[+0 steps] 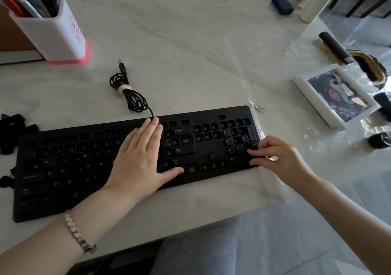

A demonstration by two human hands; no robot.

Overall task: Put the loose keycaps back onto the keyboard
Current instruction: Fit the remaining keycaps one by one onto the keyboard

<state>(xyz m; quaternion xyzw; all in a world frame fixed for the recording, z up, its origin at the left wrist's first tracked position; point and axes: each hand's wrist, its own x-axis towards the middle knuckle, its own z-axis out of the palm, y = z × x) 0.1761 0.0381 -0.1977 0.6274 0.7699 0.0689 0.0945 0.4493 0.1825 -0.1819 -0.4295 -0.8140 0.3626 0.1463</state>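
A black keyboard (pixel 69 169) lies across the white table, with many bare key sockets among the fitted keys. My left hand (pixel 139 158) rests flat on its middle, fingers together and thumb spread, holding nothing. My right hand (pixel 277 158) is at the number pad's lower right corner, fingers curled down onto the keys there; I cannot tell whether a keycap is under the fingertips. A pile of loose black keycaps (pixel 12 131) lies on the table off the keyboard's left end, partly cut off by the frame edge.
The keyboard's bundled cable (pixel 129 93) lies behind it. A white pen holder (pixel 55 33) stands at the back left. A framed picture (pixel 336 95), a metal ring (pixel 256 106) and dark objects (pixel 334 46) sit to the right. The table's front edge runs just below the keyboard.
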